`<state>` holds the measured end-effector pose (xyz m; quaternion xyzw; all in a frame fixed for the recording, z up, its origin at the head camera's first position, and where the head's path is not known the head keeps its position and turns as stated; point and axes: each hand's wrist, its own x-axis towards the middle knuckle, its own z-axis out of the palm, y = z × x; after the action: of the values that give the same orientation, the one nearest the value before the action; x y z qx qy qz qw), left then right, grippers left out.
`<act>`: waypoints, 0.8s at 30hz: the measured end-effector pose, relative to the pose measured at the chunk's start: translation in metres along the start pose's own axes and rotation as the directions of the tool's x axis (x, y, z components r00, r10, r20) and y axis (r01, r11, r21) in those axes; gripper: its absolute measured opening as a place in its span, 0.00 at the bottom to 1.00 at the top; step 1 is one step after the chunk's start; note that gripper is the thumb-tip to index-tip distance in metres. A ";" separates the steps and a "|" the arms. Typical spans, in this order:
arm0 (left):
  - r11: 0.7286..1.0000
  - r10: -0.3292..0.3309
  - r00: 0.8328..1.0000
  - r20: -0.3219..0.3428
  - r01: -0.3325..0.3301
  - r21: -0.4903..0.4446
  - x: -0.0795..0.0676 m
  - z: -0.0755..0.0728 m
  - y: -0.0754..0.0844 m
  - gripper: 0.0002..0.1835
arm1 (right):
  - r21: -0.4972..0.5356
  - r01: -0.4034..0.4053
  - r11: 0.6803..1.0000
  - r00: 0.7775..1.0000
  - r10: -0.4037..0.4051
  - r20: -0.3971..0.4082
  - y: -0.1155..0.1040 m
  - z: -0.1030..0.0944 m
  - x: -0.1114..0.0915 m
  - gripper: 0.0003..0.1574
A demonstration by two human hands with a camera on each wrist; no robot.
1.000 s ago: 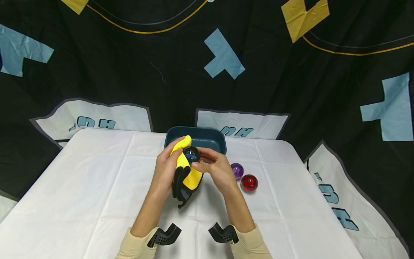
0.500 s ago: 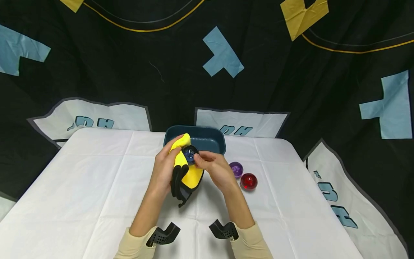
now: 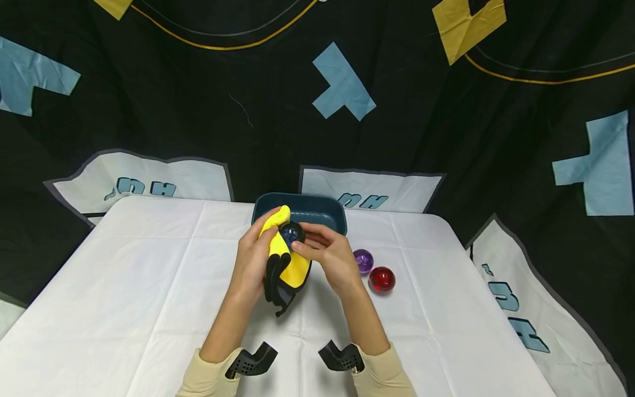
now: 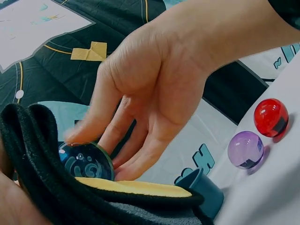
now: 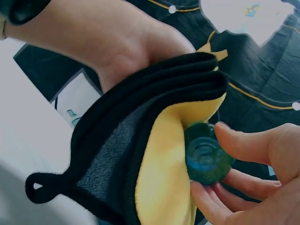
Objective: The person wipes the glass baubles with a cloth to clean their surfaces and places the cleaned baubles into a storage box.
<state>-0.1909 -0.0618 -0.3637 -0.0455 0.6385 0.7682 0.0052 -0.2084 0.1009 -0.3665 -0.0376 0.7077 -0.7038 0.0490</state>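
In the head view my left hand (image 3: 252, 256) grips a folded yellow and grey cloth (image 3: 297, 270) with black edging, bunched above the table. A dark, see-through blue glass ball (image 3: 291, 234) lies against the yellow side of that cloth. My right hand (image 3: 333, 258) pinches the ball between thumb and fingers, as the left wrist view also shows. A hanging loop (image 5: 40, 187) sticks out from the cloth's corner in the right wrist view. Part of the ball is hidden by the cloth, and most of the left fingers lie behind it.
A dark teal tray (image 3: 317, 205) stands just beyond the hands. To the right of the right hand, a purple glass ball (image 3: 364, 261) and a red glass ball (image 3: 382, 280) rest on the white-covered table (image 3: 149, 286). A black printed curtain (image 3: 248, 110) hangs behind.
My right thumb slid over the front of the ball, then drew back to its lower edge while the fingers straightened behind. Ball and cloth shifted slightly left. The other balls stayed put.
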 end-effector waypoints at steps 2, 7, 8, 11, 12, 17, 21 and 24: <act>1.000 -0.001 1.000 0.000 0.001 0.011 0.000 0.000 0.000 0.20 | 0.017 -0.013 1.000 1.000 0.013 0.010 0.002 -0.001 0.001 0.29; 0.999 -0.001 1.000 0.012 0.000 0.032 -0.001 0.000 0.001 0.20 | 0.098 -0.043 0.994 0.997 0.036 0.064 0.003 -0.002 0.001 0.27; 0.999 0.001 1.000 0.015 -0.001 0.035 -0.001 0.000 0.000 0.20 | 0.116 -0.050 0.992 0.996 0.041 0.080 0.002 -0.002 0.000 0.27; 0.999 -0.001 1.000 0.020 0.000 0.046 0.000 -0.001 0.000 0.20 | 0.126 -0.073 0.989 0.991 0.058 0.122 0.001 -0.003 0.000 0.28; 0.999 -0.002 1.000 0.023 0.001 0.048 0.000 -0.002 0.000 0.20 | 0.121 -0.077 0.990 0.989 0.060 0.135 0.000 -0.004 0.000 0.28; 0.998 -0.011 1.000 0.027 0.010 0.056 0.001 0.000 -0.001 0.20 | 0.097 -0.095 0.991 0.982 0.077 0.175 -0.001 -0.009 0.002 0.28; 0.999 -0.016 1.000 0.016 0.015 0.030 0.000 0.002 -0.002 0.20 | 0.120 -0.105 0.987 0.987 0.090 0.130 0.000 -0.009 0.003 0.27; 1.000 -0.015 1.000 0.010 0.015 0.009 0.000 0.003 -0.002 0.20 | 0.109 -0.084 0.991 0.995 0.076 0.068 0.001 -0.008 0.004 0.25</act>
<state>-0.1912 -0.0587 -0.3649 -0.0464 0.6417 0.7654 0.0143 -0.2130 0.1081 -0.3680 -0.0287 0.6664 -0.7381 0.1017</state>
